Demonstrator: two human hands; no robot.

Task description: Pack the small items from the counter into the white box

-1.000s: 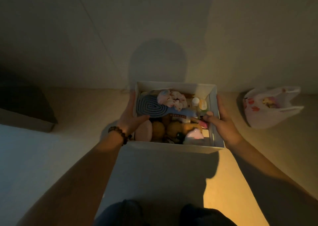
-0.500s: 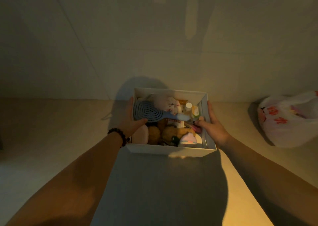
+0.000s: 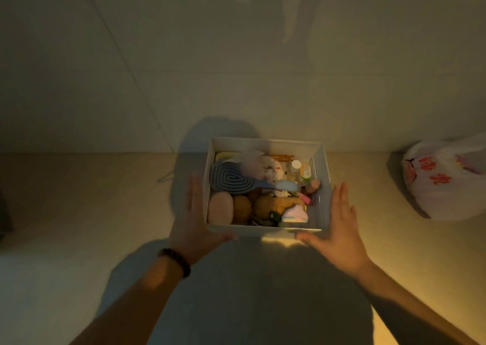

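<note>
Scene: a dim, warm-lit counter (image 3: 79, 213) seen from above, with a tiled wall behind it and a person's two bare forearms reaching forward.

White box: the white box (image 3: 265, 231) sits on the counter near the wall, top open, between the two hands.

Left hand: the left hand (image 3: 193, 221) lies flat along the box's left wall, fingers straight and pointing toward the wall, thumb spread along the near edge. It grips nothing. A dark bead bracelet (image 3: 175, 260) circles the wrist.

Right hand: the right hand (image 3: 339, 229) mirrors it at the box's right wall, fingers straight, thumb stretched toward the near corner, holding nothing. Whether either palm actually touches the cardboard is hard to tell.

Contents: the box looks nearly full. A blue hairbrush (image 3: 236, 180) lies across the top, with a pale pink scrunchie (image 3: 263, 168) behind it. A small white-capped bottle (image 3: 296, 167) stands at the right. A pink oval (image 3: 220, 208), brownish plush shapes (image 3: 265, 205) and a pastel trinket (image 3: 295, 213) fill the front.

Other container: a white plastic bag with red print (image 3: 444, 179) sits well apart on the right; its contents are hidden.

Step in hand: packing appears finished, as no loose items show on the counter.

Next move: probably squaring up or lifting the box, which calls for even pressure on both side walls.
</note>
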